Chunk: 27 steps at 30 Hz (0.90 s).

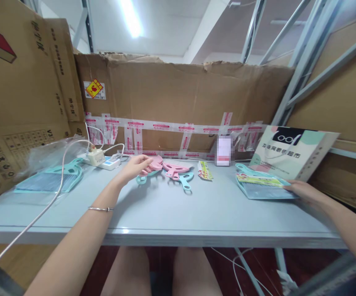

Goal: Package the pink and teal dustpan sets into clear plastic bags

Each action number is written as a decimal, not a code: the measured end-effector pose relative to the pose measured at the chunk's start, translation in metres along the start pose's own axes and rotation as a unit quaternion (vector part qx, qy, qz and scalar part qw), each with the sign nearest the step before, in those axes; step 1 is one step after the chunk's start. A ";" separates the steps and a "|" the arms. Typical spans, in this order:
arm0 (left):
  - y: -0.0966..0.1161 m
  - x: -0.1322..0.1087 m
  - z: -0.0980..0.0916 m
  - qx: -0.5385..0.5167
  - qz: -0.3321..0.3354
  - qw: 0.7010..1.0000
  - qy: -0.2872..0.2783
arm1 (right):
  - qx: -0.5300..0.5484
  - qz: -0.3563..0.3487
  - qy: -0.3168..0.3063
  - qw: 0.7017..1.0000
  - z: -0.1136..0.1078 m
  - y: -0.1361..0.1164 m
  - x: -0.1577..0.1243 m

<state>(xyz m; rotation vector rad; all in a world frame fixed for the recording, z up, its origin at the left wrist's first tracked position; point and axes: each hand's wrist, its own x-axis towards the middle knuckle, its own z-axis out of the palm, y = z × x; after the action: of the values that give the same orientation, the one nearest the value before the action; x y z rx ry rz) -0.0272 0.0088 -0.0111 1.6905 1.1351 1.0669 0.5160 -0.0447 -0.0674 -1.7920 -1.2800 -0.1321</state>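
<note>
My left hand reaches to the middle back of the table, its fingers closed on a pink plastic piece. A teal piece lies just below it. Right of it are another pink piece and a blue piece. At the right, my right hand grips the right edge of a teal dustpan set, which has a yellow-green strip across it; the fingertips are partly hidden. A similar teal set in clear plastic lies at the left.
A colourful packet lies right of the pieces. Behind stand a blurred phone, a printed box and a cardboard wall. A white cable crosses the left side near a power strip.
</note>
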 end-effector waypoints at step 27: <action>-0.027 0.012 0.027 0.464 0.158 0.871 0.015 | -0.164 -0.402 -0.246 0.867 0.158 -0.228 -0.043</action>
<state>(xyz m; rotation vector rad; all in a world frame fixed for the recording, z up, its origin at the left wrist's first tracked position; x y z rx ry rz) -0.0060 0.0229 -0.0417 2.6861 1.5670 0.7498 0.2526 0.0507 -0.0474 -1.4785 -2.4580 -0.3903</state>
